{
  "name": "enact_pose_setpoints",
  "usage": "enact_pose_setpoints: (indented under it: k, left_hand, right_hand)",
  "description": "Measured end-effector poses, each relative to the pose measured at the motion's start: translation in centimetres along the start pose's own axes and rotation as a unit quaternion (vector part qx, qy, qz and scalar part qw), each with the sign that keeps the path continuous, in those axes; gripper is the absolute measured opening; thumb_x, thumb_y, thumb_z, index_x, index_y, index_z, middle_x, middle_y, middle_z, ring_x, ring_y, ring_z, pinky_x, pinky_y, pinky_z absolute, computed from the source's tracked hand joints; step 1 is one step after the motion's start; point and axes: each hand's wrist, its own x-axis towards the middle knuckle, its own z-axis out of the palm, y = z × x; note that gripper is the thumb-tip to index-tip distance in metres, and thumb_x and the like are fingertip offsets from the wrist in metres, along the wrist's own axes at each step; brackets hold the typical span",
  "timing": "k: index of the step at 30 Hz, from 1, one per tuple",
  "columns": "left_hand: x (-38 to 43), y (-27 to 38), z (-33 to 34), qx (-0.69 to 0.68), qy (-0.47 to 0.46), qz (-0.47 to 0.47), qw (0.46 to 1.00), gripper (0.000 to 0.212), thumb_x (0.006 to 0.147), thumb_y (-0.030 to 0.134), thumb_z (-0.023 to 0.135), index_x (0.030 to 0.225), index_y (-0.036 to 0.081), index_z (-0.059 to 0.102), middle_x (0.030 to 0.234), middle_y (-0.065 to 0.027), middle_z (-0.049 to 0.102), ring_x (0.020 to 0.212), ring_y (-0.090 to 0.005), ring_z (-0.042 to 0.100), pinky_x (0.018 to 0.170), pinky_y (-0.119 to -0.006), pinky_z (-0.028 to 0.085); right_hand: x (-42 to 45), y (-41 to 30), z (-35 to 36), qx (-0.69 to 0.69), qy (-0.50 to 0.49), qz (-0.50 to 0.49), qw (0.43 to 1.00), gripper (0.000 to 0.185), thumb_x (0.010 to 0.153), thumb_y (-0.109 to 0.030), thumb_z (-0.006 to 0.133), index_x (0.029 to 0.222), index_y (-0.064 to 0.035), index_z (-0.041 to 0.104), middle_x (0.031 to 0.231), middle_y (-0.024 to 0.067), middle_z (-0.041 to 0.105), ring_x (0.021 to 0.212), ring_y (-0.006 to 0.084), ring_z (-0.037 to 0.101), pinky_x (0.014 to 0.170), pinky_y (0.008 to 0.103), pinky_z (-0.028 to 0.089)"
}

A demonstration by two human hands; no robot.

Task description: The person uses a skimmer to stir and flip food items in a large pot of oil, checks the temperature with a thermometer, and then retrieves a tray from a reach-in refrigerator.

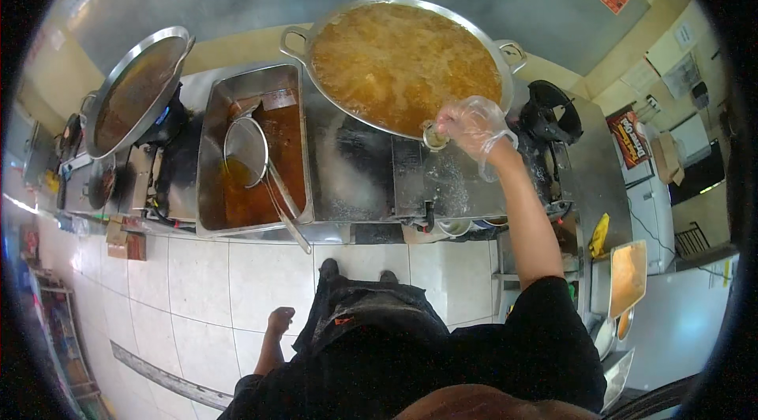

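Note:
A clear plastic glove covers my right hand (474,127), held at the near right rim of a large metal wok (408,1). Its fingers grip a small round cup-like item (436,137), whose contents are too small to make out. Bubbling golden oil (402,59) fills much of the wok, with pale foam on the surface. My left hand (281,320) hangs bare at my side above the tiled floor, fingers curled, and nothing shows in it.
Left of the wok, a deep steel tray (204,183) holds reddish-brown oil and a long-handled wire strainer (246,144). A second wok (139,94) sits tilted over a blue flame at far left. A black burner ring (551,112) stands on the right.

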Motion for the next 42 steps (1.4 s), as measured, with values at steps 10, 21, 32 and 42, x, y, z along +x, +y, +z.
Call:
enact_pose_setpoints:
  k: [10, 21, 32, 42]
  left_hand:
    - [-5.8, -0.8, 8.7, -0.094, 0.040, 0.076, 0.992, 0.030, 0.082, 0.028, 0.060, 0.100, 0.005, 0.065, 0.080, -0.0059, 0.065, 0.063, -0.0135, 0.060, 0.050, -0.029, 0.046]
    - [-7.6, 2.7, 11.0, 0.027, 0.028, 0.124, 0.992, 0.031, 0.083, 0.032, 0.062, 0.101, 0.007, 0.065, 0.077, -0.0054, 0.064, 0.061, -0.0131, 0.057, 0.050, -0.029, 0.044]
    - [-8.5, 5.8, 9.7, -0.029, 0.039, 0.040, 0.998, 0.034, 0.086, 0.035, 0.059, 0.105, 0.007, 0.064, 0.087, -0.0040, 0.065, 0.067, -0.0130, 0.060, 0.052, -0.027, 0.045]
    - [-12.2, -3.1, 9.3, 0.022, 0.057, 0.059, 0.996, 0.036, 0.086, 0.032, 0.058, 0.111, 0.007, 0.061, 0.094, -0.0043, 0.064, 0.075, -0.0154, 0.059, 0.057, -0.031, 0.047]
  right_hand:
    - [-2.6, 4.8, -2.0, 0.297, 0.104, -0.001, 0.949, 0.019, 0.085, -0.023, 0.062, 0.098, -0.0096, 0.064, 0.083, 0.0052, 0.064, 0.083, 0.0179, 0.060, 0.074, 0.0317, 0.047]
    - [-15.8, 13.0, -1.8, 0.482, 0.047, 0.230, 0.844, 0.024, 0.091, -0.029, 0.056, 0.088, -0.0070, 0.066, 0.063, -0.0012, 0.057, 0.055, 0.0058, 0.048, 0.051, 0.0213, 0.038]
    - [-11.6, 10.8, -0.5, 0.233, 0.145, 0.009, 0.962, 0.025, 0.084, -0.030, 0.062, 0.091, -0.0052, 0.061, 0.080, 0.0114, 0.064, 0.076, 0.0294, 0.061, 0.067, 0.0393, 0.047]
    - [-2.9, 7.6, -1.0, 0.113, -0.005, -0.082, 0.990, 0.021, 0.082, -0.021, 0.060, 0.095, -0.0044, 0.062, 0.090, 0.0139, 0.064, 0.085, 0.0272, 0.060, 0.077, 0.0359, 0.045]
